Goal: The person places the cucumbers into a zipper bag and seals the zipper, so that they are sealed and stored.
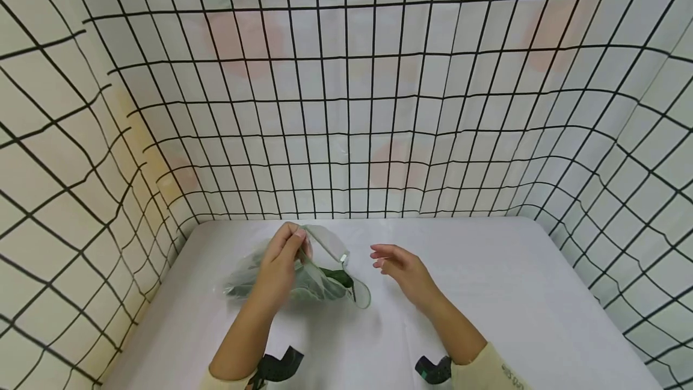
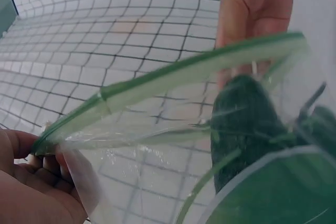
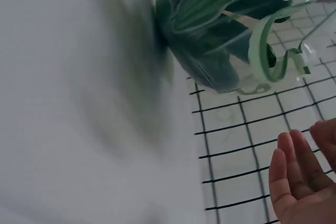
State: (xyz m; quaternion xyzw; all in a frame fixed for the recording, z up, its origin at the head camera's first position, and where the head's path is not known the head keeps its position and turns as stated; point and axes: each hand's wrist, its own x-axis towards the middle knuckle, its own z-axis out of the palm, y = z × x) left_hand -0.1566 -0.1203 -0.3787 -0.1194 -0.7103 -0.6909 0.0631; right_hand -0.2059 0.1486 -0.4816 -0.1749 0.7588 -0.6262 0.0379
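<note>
A clear zip bag (image 1: 249, 275) with a green zip strip lies left of the middle of the table. My left hand (image 1: 284, 250) pinches the rim of its mouth, which gapes toward the right. Inside are several dark green, elongated items; one smooth dark green vegetable (image 2: 239, 114), like a cucumber, shows near the mouth in the left wrist view. Its exact kind is unclear through the plastic. To the right of the bag, my right hand (image 1: 405, 269) hovers apart from it, fingers loosely extended and holding nothing. The right wrist view shows these fingers (image 3: 304, 166) below the bag's opening.
A white-covered table (image 1: 487, 294) spreads under both hands. Black wire grid (image 1: 346, 101) stands behind it and along both sides, with pale cloth behind the wires. Dark straps (image 1: 278, 367) sit at the wrists, by the cream sleeves.
</note>
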